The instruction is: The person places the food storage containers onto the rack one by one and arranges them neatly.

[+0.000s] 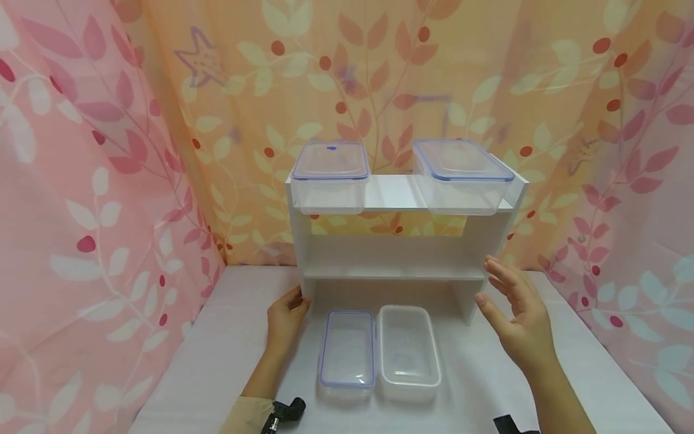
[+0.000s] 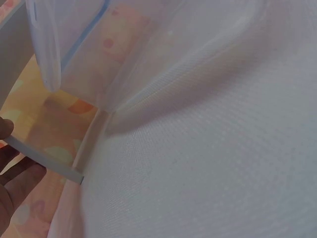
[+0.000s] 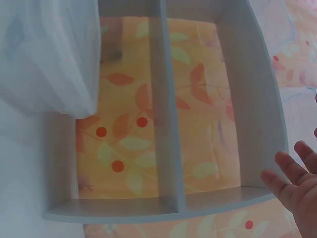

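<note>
A white two-tier shelf (image 1: 393, 258) stands upright on the table. My left hand (image 1: 285, 322) grips the lower front of its left side panel; in the left wrist view the thumb lies on one face of the panel (image 2: 47, 161) and the fingers on the other. Beside the right side panel, my right hand (image 1: 520, 319) is raised with fingers spread and holds nothing. Between the hands, in front of the shelf, sit a clear plastic food container with a blue-edged lid (image 1: 347, 349) and, on its right, a clear container with a whitish rim (image 1: 410, 343).
Two more clear containers stand on top of the shelf, one with a blue-edged lid at the left (image 1: 332, 160) and a larger one at the right (image 1: 463, 160). The white-covered table (image 1: 217, 361) meets floral curtains (image 1: 379, 72) at the back and both sides.
</note>
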Motion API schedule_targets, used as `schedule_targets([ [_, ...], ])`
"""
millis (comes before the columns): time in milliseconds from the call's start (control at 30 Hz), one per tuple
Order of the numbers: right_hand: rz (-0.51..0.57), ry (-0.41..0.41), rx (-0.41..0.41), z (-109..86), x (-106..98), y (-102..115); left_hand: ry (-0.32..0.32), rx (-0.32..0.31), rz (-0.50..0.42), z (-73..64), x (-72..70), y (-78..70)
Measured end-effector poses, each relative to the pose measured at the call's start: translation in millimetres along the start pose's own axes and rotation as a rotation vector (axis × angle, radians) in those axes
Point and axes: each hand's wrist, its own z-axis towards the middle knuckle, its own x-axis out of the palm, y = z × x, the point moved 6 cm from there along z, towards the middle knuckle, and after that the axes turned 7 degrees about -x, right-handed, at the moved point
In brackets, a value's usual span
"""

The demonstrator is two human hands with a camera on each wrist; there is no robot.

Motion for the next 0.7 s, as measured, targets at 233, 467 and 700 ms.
schedule_targets([
  [233, 0.048, 0.036, 0.055, -23.9, 10.9, -12.3, -0.005, -0.011, -0.016, -1.8, -3.0, -0.5],
  [467, 0.074, 0.118, 0.110, -45.0, 25.4, -23.2, -0.006, -0.008, -0.014, -0.7, -2.3, -0.6],
  [700, 0.120, 0.149, 0.113, -60.6, 35.0, -28.8, 0.012, -0.006, -0.009, -0.3, -0.2, -0.9],
])
